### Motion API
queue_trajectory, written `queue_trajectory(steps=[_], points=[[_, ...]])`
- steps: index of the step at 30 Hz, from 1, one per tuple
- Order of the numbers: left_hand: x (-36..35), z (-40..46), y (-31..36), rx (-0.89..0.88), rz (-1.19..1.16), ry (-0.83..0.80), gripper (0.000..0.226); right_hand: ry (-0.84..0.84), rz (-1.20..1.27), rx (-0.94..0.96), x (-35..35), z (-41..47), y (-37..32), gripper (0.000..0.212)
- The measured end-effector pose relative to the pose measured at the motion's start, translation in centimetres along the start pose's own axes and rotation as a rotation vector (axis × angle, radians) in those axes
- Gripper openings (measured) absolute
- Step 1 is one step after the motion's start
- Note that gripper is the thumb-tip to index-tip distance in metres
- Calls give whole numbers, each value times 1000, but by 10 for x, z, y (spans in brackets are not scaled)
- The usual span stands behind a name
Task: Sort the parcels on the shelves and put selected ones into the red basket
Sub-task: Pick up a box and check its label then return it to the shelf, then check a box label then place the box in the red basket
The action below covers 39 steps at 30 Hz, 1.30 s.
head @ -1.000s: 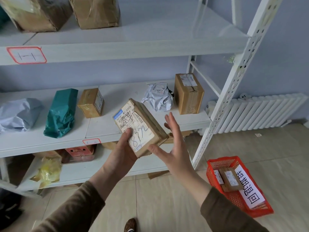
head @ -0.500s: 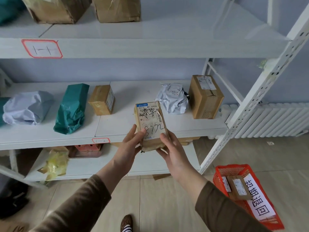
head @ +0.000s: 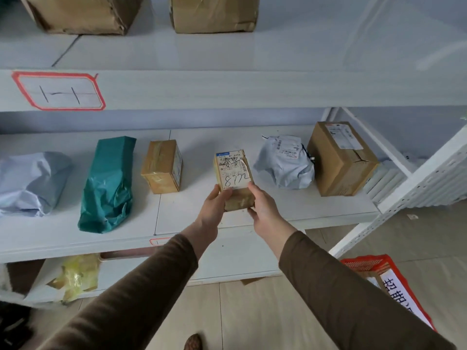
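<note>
Parcel (head: 233,181) marked 8772 held upright between both hands, over middle shelf (head: 290,208); long axis running up and away from hands, label facing camera. Lower left edge gripped by left hand (head: 214,207); lower right edge gripped by right hand (head: 262,208). Both hands equally near. Red basket (head: 374,265) placed low on floor, right of and below right hand, well apart; flat brown parcel and white sign seen inside, mostly cut off.

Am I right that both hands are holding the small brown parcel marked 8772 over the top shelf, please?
Not quite: the head view shows the left hand and right hand holding the small brown parcel over the middle shelf, not the top one.
</note>
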State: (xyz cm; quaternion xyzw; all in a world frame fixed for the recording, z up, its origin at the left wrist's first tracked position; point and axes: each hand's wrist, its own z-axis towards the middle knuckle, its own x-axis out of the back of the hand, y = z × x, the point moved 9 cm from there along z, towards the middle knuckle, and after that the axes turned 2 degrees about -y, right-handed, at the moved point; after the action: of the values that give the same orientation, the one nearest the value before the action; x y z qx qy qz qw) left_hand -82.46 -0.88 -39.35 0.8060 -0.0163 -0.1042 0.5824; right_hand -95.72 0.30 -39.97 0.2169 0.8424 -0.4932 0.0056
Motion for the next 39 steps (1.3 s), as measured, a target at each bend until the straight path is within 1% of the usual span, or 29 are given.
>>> queue_trajectory(steps=[1,3,7,13,15,17,18,19,20,21,22,23,24,26,27,28,29,30,31,32,33,34,35,36,37,39], points=[[5,15,1,14,8,-2,35,20,2,-5,-5,11,-3,15],[14,44,-1,49,19,-12,36,52,25,-6,-14,33,-6,13],[20,86,1,84,73,-61,30,122,13,-13,-27,71,-7,20],[25,129,-7,108,108,-97,32,198,-52,-9,-28,109,-3,21],[25,135,-11,129,130,-112,39,208,-43,-11,-26,115,1,18],[25,137,-13,152,143,-126,52,227,-26,-6,-24,117,4,17],[26,134,-13,171,145,-129,62,245,-17,-3,-23,117,6,20],[27,128,-10,187,149,-127,70,268,-9,4,-22,114,8,28],[29,121,-6,195,162,-111,77,310,12,3,-21,110,11,41],[35,113,1,175,190,-86,81,373,44,-12,-20,104,17,53],[42,104,10,127,225,-60,81,436,67,-22,-21,95,22,58],[52,95,21,48,276,-39,78,479,75,-18,-25,85,26,53],[63,86,34,-59,334,-15,74,484,59,-3,-34,77,30,43],[93,68,64,-303,446,45,65,394,1,53,-67,64,35,21],[112,62,75,-392,507,89,60,323,-42,93,-88,58,33,16],[134,58,83,-448,557,153,56,242,-96,135,-110,57,31,16],[158,58,87,-456,590,232,55,161,-165,167,-132,55,27,19],[185,62,87,-427,597,315,55,87,-243,183,-153,56,25,26],[210,66,86,-359,587,388,57,15,-316,178,-172,57,23,36],[233,75,77,-262,555,428,60,-48,-377,157,-188,59,24,45],[248,82,66,-139,489,411,64,-106,-412,129,-202,60,25,52],[257,89,52,-15,388,360,66,-165,-416,91,-212,60,28,53],[258,92,38,87,300,296,63,-228,-401,47,-222,60,33,50],[255,94,28,144,226,235,57,-283,-387,13,-228,59,38,46],[249,91,24,164,183,191,49,-321,-383,-7,-232,56,40,42],[238,77,25,126,153,155,38,-339,-398,-3,-229,50,41,42]])
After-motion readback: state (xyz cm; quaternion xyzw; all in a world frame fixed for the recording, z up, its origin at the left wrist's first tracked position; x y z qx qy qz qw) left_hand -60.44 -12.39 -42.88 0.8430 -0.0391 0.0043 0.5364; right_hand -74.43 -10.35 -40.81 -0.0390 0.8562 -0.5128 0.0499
